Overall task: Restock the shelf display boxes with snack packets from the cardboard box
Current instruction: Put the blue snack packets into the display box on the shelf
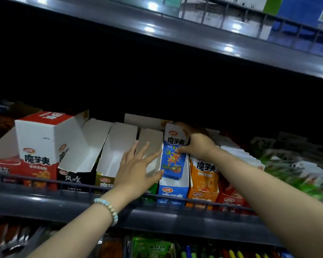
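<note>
Two hands, both at the shelf row.
- Right hand [198, 146]: fingers curled over the top and thumb on the face of a blue snack packet [172, 153], gripping it. Packet is glossy, flat and rectangular with a white top. It stands upright in the blue display box [172, 191]. One packet or a stack: cannot tell.
- Left hand [138, 168]: fingers straight and spread, flat on the white inner wall of the green display box [153, 190]. Thumb is near the packet's lower corner. One bead bracelet [108, 209] on the wrist.

Seven open-front card boxes counted, with matte white insides.
- Left of the left hand: olive box [104, 181], black box [73, 178], red box [7, 168]. One tall white carton [39, 138] sits on the red one.
- Right of the right hand: orange box [203, 194] holding orange packets [205, 174], then another red box [229, 200].

A thin wire rail [45, 180] runs in front, beneath both wrists.
</note>
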{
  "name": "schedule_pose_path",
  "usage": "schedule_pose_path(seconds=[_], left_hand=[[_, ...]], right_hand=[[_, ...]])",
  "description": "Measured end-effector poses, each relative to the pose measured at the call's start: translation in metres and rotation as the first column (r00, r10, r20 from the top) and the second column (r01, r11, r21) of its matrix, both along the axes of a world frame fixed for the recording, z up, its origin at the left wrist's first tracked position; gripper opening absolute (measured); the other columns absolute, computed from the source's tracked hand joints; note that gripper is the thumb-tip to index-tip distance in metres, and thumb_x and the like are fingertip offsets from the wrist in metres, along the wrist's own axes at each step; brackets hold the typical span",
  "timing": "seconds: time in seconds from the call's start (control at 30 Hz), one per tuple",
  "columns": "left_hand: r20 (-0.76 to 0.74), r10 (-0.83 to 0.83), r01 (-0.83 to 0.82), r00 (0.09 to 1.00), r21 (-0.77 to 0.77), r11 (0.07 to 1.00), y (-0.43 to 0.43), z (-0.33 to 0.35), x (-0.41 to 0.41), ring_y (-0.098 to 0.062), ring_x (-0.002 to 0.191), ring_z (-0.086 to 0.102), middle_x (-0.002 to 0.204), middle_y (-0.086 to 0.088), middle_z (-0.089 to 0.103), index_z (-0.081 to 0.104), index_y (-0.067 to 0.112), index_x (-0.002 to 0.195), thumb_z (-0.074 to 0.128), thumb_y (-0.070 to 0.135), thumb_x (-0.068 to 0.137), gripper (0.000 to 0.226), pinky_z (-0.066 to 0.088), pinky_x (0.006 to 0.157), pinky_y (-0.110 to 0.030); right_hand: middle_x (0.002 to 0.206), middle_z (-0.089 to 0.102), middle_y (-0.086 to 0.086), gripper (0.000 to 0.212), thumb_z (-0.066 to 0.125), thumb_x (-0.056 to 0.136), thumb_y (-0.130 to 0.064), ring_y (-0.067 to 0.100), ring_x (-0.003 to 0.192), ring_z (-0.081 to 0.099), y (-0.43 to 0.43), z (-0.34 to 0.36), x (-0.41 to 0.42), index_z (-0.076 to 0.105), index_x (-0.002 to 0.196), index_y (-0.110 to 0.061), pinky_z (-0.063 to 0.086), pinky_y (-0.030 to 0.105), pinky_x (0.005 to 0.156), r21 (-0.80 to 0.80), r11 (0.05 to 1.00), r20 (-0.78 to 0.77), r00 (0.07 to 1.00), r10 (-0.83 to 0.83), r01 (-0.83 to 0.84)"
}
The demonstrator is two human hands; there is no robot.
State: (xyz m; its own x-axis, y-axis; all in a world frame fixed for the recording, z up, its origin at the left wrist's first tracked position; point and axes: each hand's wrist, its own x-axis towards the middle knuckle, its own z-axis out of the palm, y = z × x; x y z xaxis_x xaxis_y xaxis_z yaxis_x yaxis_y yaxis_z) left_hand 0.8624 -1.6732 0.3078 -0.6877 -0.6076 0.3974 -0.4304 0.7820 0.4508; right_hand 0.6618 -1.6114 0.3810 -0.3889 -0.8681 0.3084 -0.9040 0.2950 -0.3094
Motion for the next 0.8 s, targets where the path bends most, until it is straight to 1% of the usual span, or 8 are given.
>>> schedule_pose_path(seconds=[0.1,0.2,0.33,0.47,0.57,0.67,0.73,0.8], left_hand=[[0.025,0.002,-0.002,1.0,-0.004,1.0,0.001,0.0,-0.001,-0.012,0.145,-0.016,0.159,0.014,-0.001,0.016,0.052,0.143,0.044,0.059,0.091,0.059,-0.003,0.117,-0.037],[0.039,0.012,-0.012,0.999,-0.014,1.0,0.0,-0.001,-0.001,-0.013,0.145,-0.016,0.16,0.013,0.0,0.016,0.052,0.144,0.043,0.06,0.091,0.06,-0.003,0.118,-0.037],[0.043,0.02,-0.018,0.999,-0.027,0.999,0.0,-0.001,-0.001,-0.014,0.146,-0.015,0.16,0.012,0.001,0.018,0.051,0.144,0.042,0.061,0.09,0.06,-0.002,0.118,-0.039],[-0.029,-0.004,0.003,1.0,-0.018,1.0,0.006,-0.001,0.005,-0.011,0.146,-0.008,0.159,0.012,0.008,0.021,0.046,0.145,0.043,0.06,0.091,0.06,-0.001,0.12,-0.038],[-0.083,-0.012,0.007,0.996,-0.052,0.999,0.018,-0.002,0.017,-0.008,0.146,-0.002,0.158,0.013,0.015,0.023,0.042,0.146,0.036,0.065,0.09,0.061,-0.003,0.119,-0.034],[-0.131,-0.016,0.002,0.991,-0.107,0.994,0.038,-0.011,0.04,-0.009,0.144,0.006,0.155,0.011,0.025,0.027,0.038,0.146,0.019,0.073,0.081,0.074,-0.002,0.118,-0.03],[-0.164,-0.03,0.014,0.986,-0.097,0.995,0.052,-0.021,0.055,-0.008,0.144,0.01,0.153,0.011,0.029,0.03,0.036,0.146,0.019,0.07,0.081,0.074,-0.001,0.116,-0.027],[-0.167,-0.022,0.01,0.986,-0.07,0.997,0.067,-0.038,0.072,-0.008,0.143,0.014,0.152,0.012,0.031,0.032,0.035,0.145,0.023,0.068,0.083,0.072,0.002,0.115,-0.025]], right_hand=[[0.148,0.03,0.001,0.081,0.075,0.078,-0.034,0.024,0.134,0.034,0.0,-0.004,-0.002,0.029,0.144,-0.038,0.045,0.042,0.099,0.032,0.999,-0.204,0.979,-0.005,0.011],[0.148,0.024,-0.001,0.083,0.076,0.077,-0.036,0.023,0.136,0.024,0.0,-0.003,-0.003,0.028,0.144,-0.043,0.041,0.041,0.103,0.025,1.0,-0.308,0.951,0.025,-0.018],[0.149,0.029,-0.003,0.079,0.073,0.08,-0.037,0.022,0.136,0.03,0.001,-0.004,-0.001,0.029,0.145,-0.038,0.041,0.041,0.103,0.044,0.999,-0.272,0.962,0.002,0.01],[0.138,0.05,0.002,0.06,0.064,0.086,-0.041,0.021,0.123,0.049,0.012,0.007,0.014,0.042,0.14,-0.024,0.046,0.032,0.095,-0.015,1.0,-0.203,0.979,0.008,-0.012],[0.138,0.05,0.003,0.059,0.058,0.09,-0.044,0.021,0.128,0.046,0.032,0.016,0.03,0.042,0.141,-0.021,0.041,0.034,0.102,-0.105,0.993,-0.171,0.984,0.039,-0.058],[0.145,0.041,0.002,0.057,0.056,0.093,-0.038,0.02,0.135,0.036,0.06,0.012,0.052,0.036,0.145,-0.026,0.033,0.034,0.109,-0.14,0.982,-0.131,0.986,0.105,-0.124],[0.151,0.032,-0.003,0.057,0.055,0.094,-0.036,0.015,0.14,0.028,0.082,0.001,0.068,0.033,0.145,-0.031,0.024,0.028,0.114,-0.146,0.973,-0.09,0.982,0.166,-0.178],[0.153,0.03,-0.007,0.056,0.054,0.094,-0.038,0.01,0.141,0.024,0.104,-0.017,0.083,0.033,0.145,-0.032,0.017,0.023,0.114,-0.147,0.97,-0.034,0.981,0.19,-0.193]])
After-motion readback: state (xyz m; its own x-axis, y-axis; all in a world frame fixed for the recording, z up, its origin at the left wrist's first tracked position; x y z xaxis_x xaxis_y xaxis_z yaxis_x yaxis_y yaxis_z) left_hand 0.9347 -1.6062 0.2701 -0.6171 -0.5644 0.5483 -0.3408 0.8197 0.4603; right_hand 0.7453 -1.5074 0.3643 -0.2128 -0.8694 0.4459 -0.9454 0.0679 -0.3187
